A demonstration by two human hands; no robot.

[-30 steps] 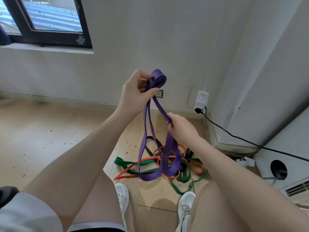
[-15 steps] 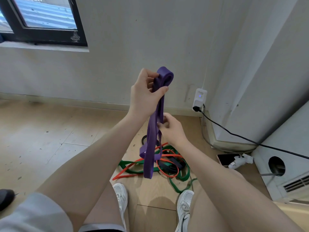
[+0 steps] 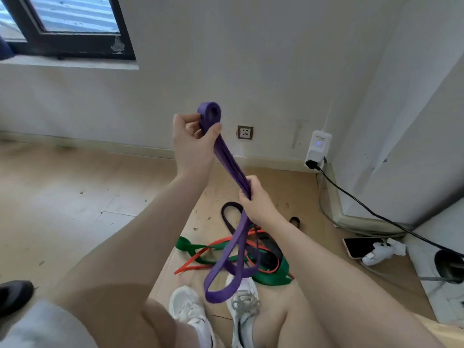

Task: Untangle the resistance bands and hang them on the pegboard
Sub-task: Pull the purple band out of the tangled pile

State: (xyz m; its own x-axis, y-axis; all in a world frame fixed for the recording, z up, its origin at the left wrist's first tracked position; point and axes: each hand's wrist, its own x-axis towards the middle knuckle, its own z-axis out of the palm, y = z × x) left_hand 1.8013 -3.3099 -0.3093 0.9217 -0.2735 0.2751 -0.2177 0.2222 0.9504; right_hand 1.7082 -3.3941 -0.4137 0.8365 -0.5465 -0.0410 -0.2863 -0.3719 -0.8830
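Observation:
My left hand (image 3: pixel 193 144) holds up the folded top of a purple resistance band (image 3: pixel 229 164), pinching it between thumb and fingers. Lower and to the right, my right hand (image 3: pixel 256 200) grips the bundled purple strands; the band's loose loop hangs below it down to my shoes. On the floor beneath lies a tangle of a green band (image 3: pixel 272 273), a red band (image 3: pixel 193 263) and a black band (image 3: pixel 229 217). No pegboard is in view.
A phone (image 3: pixel 361 246) and a white plug lie on the floor at right, with a black cable (image 3: pixel 361 203) running from a wall charger (image 3: pixel 317 149). The wall and a corner pillar stand ahead. My white shoes (image 3: pixel 189 307) are below the tangle; a dark shoe is at far left.
My right hand has slid down the purple band and closed round the strands, pulling them taut to the right. The hanging loop has swung lower toward my shoes.

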